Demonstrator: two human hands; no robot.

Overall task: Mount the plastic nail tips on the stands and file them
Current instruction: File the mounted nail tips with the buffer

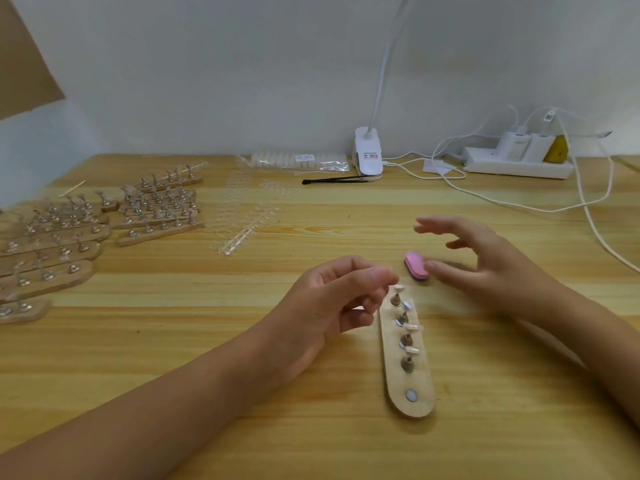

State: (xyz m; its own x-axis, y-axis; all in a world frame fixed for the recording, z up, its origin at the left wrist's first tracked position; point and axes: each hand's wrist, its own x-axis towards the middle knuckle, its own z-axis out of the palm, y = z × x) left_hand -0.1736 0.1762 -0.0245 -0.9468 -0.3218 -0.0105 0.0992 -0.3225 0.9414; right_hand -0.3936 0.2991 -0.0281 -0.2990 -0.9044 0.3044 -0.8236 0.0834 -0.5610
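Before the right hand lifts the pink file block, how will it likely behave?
The pink file block looks like layered foam, so probably light and slightly squashy. It seems to lie on a broad flat face, so a push should slide it, not roll it.

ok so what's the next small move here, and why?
Probably close the right hand on the pink file block: its open fingers are spread right beside it, thumb nearly touching. Nail tips already sit on stands on the wooden strip, and the left hand is curled by the top one, so filing looks next.
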